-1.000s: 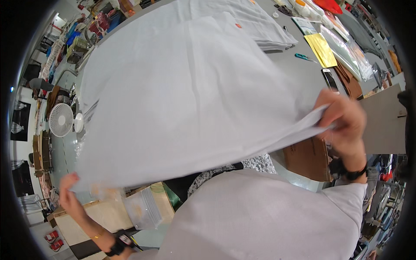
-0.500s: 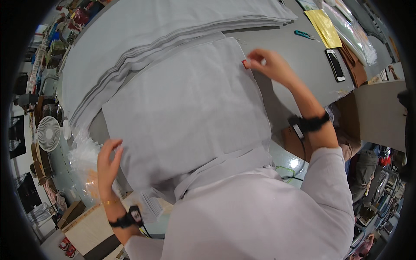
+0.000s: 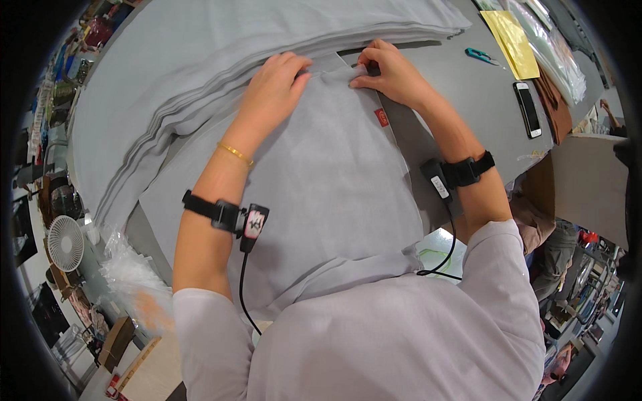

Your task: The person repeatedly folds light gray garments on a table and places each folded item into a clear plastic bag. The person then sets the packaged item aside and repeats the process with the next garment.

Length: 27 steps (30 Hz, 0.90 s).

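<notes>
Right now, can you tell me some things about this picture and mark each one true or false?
1. The right hand pinches the grey cloth. True.
2. The left hand holds the phone. False: it is near the cloth's far edge; the phone lies on the table.
3. The cloth's small tag is blue. False: it is red.
4. A white fan is off to the left. True.
5. The gold bracelet is on the right arm. False: it's on the left.

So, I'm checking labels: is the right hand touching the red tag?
Apart: the head view shows a gap between the right hand and the red tag.
</notes>
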Each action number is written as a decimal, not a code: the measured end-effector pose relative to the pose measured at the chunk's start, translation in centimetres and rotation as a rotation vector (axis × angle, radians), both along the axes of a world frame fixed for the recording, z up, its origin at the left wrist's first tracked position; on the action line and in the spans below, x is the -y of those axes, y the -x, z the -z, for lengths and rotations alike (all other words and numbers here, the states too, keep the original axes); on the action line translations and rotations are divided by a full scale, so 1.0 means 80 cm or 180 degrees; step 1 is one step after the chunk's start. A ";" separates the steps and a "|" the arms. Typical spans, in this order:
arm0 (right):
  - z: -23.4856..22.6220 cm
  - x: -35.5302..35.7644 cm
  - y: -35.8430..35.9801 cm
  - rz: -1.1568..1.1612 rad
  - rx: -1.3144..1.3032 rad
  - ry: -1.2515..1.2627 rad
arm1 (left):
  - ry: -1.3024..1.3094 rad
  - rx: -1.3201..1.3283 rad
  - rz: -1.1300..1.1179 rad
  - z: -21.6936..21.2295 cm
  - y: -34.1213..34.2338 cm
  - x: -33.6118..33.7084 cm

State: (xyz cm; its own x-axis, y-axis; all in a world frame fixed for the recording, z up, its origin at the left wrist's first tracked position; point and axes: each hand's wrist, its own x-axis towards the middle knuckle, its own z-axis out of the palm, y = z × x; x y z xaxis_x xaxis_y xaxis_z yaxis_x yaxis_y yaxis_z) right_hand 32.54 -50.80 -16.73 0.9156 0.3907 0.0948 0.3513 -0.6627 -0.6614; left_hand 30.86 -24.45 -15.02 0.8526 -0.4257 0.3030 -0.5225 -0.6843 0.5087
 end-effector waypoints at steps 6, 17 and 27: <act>0.003 -0.001 0.017 0.0285 -0.0397 -0.0442 | -0.0366 -0.0389 -0.0212 0.014 -0.022 0.018; 0.003 -0.005 0.018 0.0478 -0.0512 -0.0897 | 0.0215 -0.1331 -0.0223 0.004 -0.021 0.020; -0.036 0.001 0.095 -0.0142 0.2219 0.0175 | 0.1155 -0.2056 0.0188 -0.019 -0.002 0.014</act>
